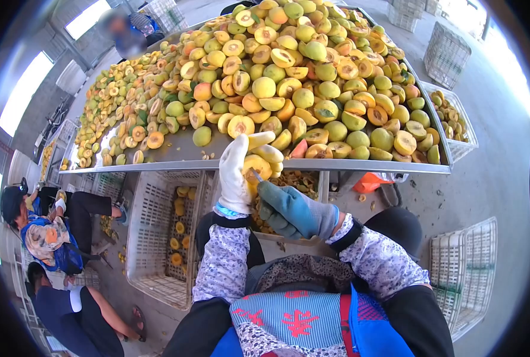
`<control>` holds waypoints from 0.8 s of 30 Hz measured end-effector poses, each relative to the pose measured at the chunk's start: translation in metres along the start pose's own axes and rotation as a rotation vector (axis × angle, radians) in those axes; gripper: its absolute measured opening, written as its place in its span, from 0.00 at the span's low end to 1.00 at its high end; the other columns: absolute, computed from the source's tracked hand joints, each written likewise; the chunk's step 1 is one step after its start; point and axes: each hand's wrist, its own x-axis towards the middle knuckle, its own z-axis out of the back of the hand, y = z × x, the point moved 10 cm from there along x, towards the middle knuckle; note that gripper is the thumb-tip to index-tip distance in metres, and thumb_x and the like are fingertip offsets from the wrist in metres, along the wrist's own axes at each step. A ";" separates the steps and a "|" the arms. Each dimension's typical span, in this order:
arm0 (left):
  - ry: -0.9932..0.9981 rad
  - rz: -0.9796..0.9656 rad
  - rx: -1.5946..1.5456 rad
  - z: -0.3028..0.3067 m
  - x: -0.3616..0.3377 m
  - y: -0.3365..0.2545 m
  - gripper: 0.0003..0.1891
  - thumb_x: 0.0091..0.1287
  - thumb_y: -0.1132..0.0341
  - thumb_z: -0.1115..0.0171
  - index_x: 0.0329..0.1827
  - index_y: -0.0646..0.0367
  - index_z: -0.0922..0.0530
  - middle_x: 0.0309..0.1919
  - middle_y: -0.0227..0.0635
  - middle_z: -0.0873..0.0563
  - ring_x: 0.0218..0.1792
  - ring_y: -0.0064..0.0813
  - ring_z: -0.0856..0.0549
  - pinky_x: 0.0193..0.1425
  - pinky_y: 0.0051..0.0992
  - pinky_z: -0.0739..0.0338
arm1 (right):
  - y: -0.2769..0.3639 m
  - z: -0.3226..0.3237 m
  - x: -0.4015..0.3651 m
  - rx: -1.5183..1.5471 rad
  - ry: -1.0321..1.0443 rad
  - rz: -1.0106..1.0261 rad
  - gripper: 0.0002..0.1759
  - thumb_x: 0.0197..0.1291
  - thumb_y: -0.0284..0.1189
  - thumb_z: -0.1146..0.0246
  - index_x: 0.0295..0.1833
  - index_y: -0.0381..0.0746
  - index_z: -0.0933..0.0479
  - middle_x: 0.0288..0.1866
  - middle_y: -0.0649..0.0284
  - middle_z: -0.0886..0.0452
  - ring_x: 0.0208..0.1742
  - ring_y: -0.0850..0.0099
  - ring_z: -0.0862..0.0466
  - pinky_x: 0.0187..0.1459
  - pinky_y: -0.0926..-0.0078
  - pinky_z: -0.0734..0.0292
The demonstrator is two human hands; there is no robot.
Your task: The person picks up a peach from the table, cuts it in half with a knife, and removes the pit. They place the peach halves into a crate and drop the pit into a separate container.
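Concrete floor spreads around the metal table (190,166), heaped with cut yellow fruit; two co-workers (53,239) (77,312) sit over to the left, and a pale crate (143,238) holding orange halves stands beside my legs; right at the table's near edge, my left hand (235,172), white-gloved, has its fingers curled round a fruit half (261,165), cut face towards me; my right hand (298,209), in blue and grey, is closed round a slim metal tool (255,174), its tip meeting the flesh, though how deep it goes I can't tell; below us is a box (324,185) of yellow scraps. Light little thing, this half, I'd judge; firm under the skin but juicy at the cut, so likely slick on a wet glove and quick to bruise or split if squeezed; best cradled round the skin side, thumb and fingers on the outer curve, open face left free; the tool looks stiff and narrow, best gripped well back from the tip, clear of my left fingers.
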 end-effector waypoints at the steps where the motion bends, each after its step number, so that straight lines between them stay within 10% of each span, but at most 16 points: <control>1: 0.036 0.020 0.069 -0.002 0.001 -0.001 0.30 0.82 0.48 0.54 0.52 0.71 0.16 0.31 0.45 0.12 0.26 0.36 0.14 0.33 0.31 0.17 | 0.000 -0.006 0.001 0.068 0.069 -0.003 0.34 0.75 0.63 0.52 0.32 0.44 0.23 0.20 0.70 0.28 0.14 0.78 0.32 0.15 0.77 0.38; 7: 0.164 0.019 0.444 -0.015 0.005 -0.004 0.27 0.81 0.51 0.51 0.47 0.71 0.13 0.29 0.46 0.11 0.25 0.31 0.13 0.31 0.26 0.17 | 0.011 0.008 -0.006 -0.201 -0.161 0.101 0.33 0.75 0.63 0.53 0.31 0.46 0.27 0.18 0.74 0.34 0.13 0.82 0.37 0.14 0.81 0.42; 10: 0.098 0.124 0.031 -0.010 -0.001 0.009 0.27 0.81 0.51 0.53 0.50 0.70 0.16 0.28 0.42 0.13 0.24 0.34 0.15 0.31 0.30 0.17 | -0.013 -0.018 0.000 0.208 0.318 -0.078 0.32 0.76 0.62 0.53 0.31 0.46 0.28 0.18 0.75 0.35 0.14 0.82 0.38 0.14 0.81 0.43; 13: -0.012 0.045 -0.210 0.001 0.003 0.005 0.26 0.81 0.49 0.54 0.54 0.65 0.17 0.31 0.36 0.15 0.29 0.35 0.15 0.33 0.34 0.16 | -0.003 -0.022 0.001 0.230 0.329 -0.019 0.30 0.78 0.59 0.52 0.31 0.48 0.28 0.18 0.75 0.35 0.13 0.83 0.38 0.15 0.82 0.44; 19: -0.241 -0.150 -0.348 0.094 0.002 -0.045 0.24 0.79 0.47 0.49 0.61 0.56 0.17 0.44 0.31 0.09 0.41 0.30 0.11 0.43 0.33 0.13 | -0.004 0.038 0.021 -0.817 -0.321 0.363 0.29 0.77 0.54 0.47 0.45 0.36 0.17 0.27 0.50 0.15 0.28 0.52 0.15 0.34 0.58 0.19; 20: -0.486 -0.197 0.006 0.131 -0.027 -0.090 0.25 0.79 0.46 0.49 0.62 0.59 0.18 0.44 0.34 0.09 0.40 0.31 0.11 0.42 0.32 0.13 | -0.001 0.048 0.008 -1.159 -0.428 0.273 0.24 0.74 0.48 0.43 0.51 0.36 0.16 0.38 0.41 0.14 0.43 0.42 0.14 0.48 0.48 0.20; 24: -0.809 -0.046 1.287 0.223 -0.043 -0.147 0.27 0.70 0.46 0.37 0.49 0.65 0.13 0.38 0.44 0.08 0.36 0.39 0.10 0.44 0.32 0.19 | 0.021 0.051 0.002 -1.146 -0.591 0.280 0.21 0.72 0.47 0.40 0.46 0.37 0.17 0.34 0.42 0.15 0.39 0.42 0.14 0.42 0.47 0.20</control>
